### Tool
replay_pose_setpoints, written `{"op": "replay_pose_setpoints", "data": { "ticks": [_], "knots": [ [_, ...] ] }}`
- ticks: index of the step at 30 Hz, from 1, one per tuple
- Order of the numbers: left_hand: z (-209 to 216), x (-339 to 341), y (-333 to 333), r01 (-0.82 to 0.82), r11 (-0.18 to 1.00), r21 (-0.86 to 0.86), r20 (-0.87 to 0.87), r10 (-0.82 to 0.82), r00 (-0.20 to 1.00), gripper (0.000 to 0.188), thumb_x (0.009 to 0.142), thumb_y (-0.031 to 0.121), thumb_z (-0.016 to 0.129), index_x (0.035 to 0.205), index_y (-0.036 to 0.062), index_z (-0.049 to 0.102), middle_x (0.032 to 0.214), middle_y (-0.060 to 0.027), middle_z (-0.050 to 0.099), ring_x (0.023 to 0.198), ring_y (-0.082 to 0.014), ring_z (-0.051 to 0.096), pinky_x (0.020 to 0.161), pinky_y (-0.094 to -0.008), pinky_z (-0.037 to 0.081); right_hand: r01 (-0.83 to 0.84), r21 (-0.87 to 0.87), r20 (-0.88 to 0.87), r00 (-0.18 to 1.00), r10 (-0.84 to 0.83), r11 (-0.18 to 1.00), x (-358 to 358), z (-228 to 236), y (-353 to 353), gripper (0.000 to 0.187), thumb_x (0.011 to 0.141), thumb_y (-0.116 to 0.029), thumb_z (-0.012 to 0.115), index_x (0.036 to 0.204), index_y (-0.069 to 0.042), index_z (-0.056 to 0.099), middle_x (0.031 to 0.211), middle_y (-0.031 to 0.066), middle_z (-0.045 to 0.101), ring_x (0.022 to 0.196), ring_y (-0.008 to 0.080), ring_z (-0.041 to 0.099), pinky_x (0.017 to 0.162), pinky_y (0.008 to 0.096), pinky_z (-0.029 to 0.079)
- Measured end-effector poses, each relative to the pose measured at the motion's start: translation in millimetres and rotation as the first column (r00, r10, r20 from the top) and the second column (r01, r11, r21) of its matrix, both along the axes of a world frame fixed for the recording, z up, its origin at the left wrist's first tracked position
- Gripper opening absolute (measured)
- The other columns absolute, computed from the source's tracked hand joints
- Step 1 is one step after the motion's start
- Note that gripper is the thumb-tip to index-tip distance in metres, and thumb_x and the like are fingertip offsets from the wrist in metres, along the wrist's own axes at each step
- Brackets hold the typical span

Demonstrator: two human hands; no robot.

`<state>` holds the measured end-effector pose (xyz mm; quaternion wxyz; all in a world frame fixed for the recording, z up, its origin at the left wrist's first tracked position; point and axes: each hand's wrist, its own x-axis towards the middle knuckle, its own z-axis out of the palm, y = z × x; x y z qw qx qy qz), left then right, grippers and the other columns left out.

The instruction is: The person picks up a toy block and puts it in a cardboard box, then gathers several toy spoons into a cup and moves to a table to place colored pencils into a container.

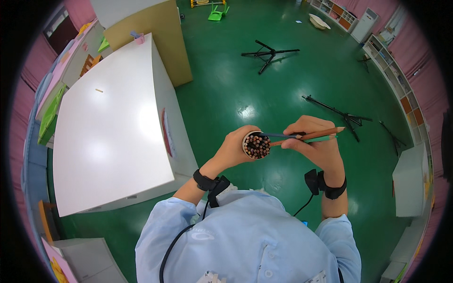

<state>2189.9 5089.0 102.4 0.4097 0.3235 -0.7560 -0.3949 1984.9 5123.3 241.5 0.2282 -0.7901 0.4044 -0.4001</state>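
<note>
My left hand (231,150) is wrapped round an open cylindrical container (244,147), held in front of my chest. Tightly packed coloured pencils (257,148) stand in it, their sharpened tips facing up. Just to its right, my right hand (315,147) pinches a few more coloured pencils (324,133) lying nearly level. Brown ones point right, while a dark blue one reaches left to the container's rim. My fingers partly cover them, so how many I hold cannot be told. Black straps (335,188) with small devices and cables circle both wrists.
A white table (108,155) stands at my left, bearing a small yellowish stick (99,90) and a pink cup (139,39). Black tripod stands (267,54) rest on the green floor (222,89). A white cabinet (408,184) is at the right, a green chair (217,14) far ahead.
</note>
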Motion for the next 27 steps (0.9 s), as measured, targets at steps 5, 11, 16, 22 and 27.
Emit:
{"op": "replay_pose_setpoints", "data": {
  "ticks": [5, 11, 16, 22, 27],
  "knots": [
    [-9.7, -20.9, -89.7, -0.1, 0.994, 0.051, 0.049, 0.098, 0.994, 0.06, 0.059, 0.009, 0.085, 0.112, 0.0066, 0.056, 0.104, -0.0082, 0.064, 0.094, -0.0231, 0.063, 0.085, -0.0336, 0.051, -0.07, -0.031, 0.131, 0.989, 0.074, 0.997, -7.4, -18.4, -108.2, 0.016, 0.071, -0.014, 0.079, 0.081, -0.006, 0.069, 0.067, 0.0033, 0.059, 0.057, 0.0135, 0.054, 0.05, 0.0258, 0.041],
    [-16.1, -52.9, -197.0, -0.224, 0.973, 0.059, 0.014, 0.223, 0.975, 0.058, 0.061, 0.01, 0.085, 0.112, 0.0062, 0.056, 0.102, -0.0088, 0.064, 0.091, -0.0225, 0.063, 0.081, -0.0328, 0.051, -0.256, -0.072, -0.024, 0.967, 0.255, 0.964, -27.1, -27.2, -239.3, 0.015, 0.072, -0.012, 0.077, 0.086, -0.009, 0.071, 0.069, 0.0027, 0.056, 0.055, 0.0162, 0.05, 0.049, 0.0289, 0.04],
    [-0.2, -62.6, -279.3, -0.392, 0.915, 0.09, 0.032, 0.391, 0.92, 0.058, 0.061, 0.011, 0.084, 0.112, 0.0063, 0.057, 0.103, -0.0092, 0.066, 0.092, -0.0218, 0.065, 0.083, -0.0318, 0.051, -0.4, -0.114, -0.012, 0.916, 0.401, 0.909, -46.0, -15.3, -348.7, 0.013, 0.074, -0.008, 0.076, 0.086, -0.007, 0.072, 0.069, 0.0028, 0.056, 0.056, 0.014, 0.05, 0.049, 0.0275, 0.039],
    [5.3, -61.4, -356.8, -0.547, 0.834, 0.079, 0.048, 0.544, 0.837, 0.06, 0.059, 0.009, 0.084, 0.112, 0.0059, 0.056, 0.106, -0.009, 0.064, 0.096, -0.0222, 0.064, 0.085, -0.0326, 0.051, -0.559, 0.014, 0.103, 0.825, 0.555, 0.829, -29.3, -15.6, -460.5, 0.01, 0.075, -0.003, 0.074, 0.085, -0.003, 0.072, 0.068, 0.0033, 0.056, 0.059, 0.0124, 0.052, 0.049, 0.0252, 0.04],
    [-8.8, -29.3, -407.1, -0.653, 0.757, 0.031, 0.072, 0.65, 0.757, 0.061, 0.057, 0.007, 0.084, 0.112, 0.0062, 0.056, 0.106, -0.0089, 0.064, 0.095, -0.0232, 0.064, 0.084, -0.0331, 0.051, -0.626, 0.006, 0.064, 0.779, 0.624, 0.78, 6.0, -19.9, -528.0, 0.008, 0.074, -0.004, 0.075, 0.08, -0.002, 0.07, 0.067, 0.0029, 0.056, 0.058, 0.0125, 0.053, 0.049, 0.0243, 0.041]
  ]
}}
